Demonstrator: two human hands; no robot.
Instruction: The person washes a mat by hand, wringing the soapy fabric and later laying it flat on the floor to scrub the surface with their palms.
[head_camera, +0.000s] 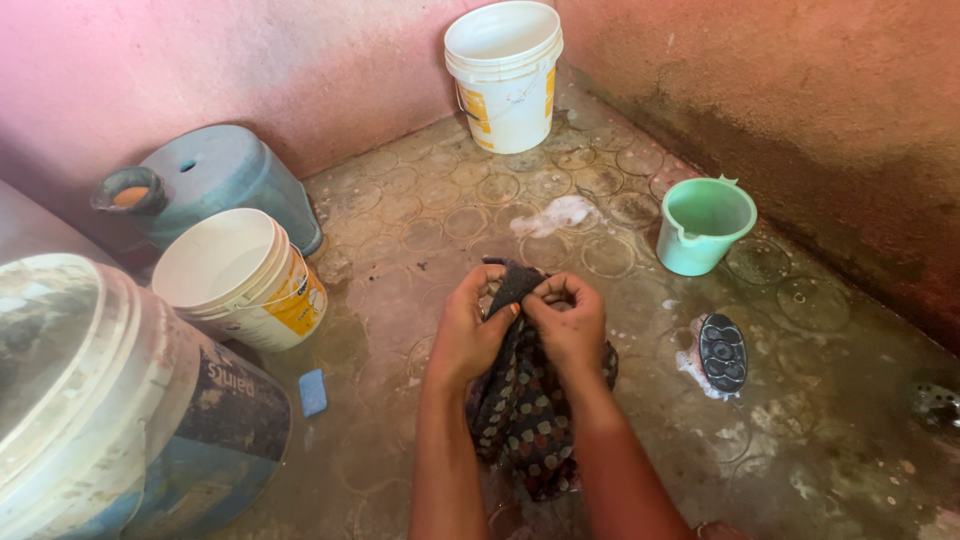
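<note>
My left hand (466, 335) and my right hand (570, 322) are pressed together over the wet floor, both gripping the top of a dark cloth (525, 415) patterned with pale and reddish dots. A fold of the cloth sticks up between my thumbs, and the rest hangs down between my forearms. A black scrubbing brush (722, 352) lies on soap foam to the right of my hands. A small blue soap bar (312, 391) lies on the floor to the left.
A green mug-shaped pail (703, 224) stands at the right and a white bucket (504, 75) in the far corner. At the left sit a tilted white bucket (243, 277), a large lidded bucket (110, 400) and a blue-grey jerrycan (215, 180). A foam patch (555, 215) lies ahead; a floor drain (935, 402) is at the right edge.
</note>
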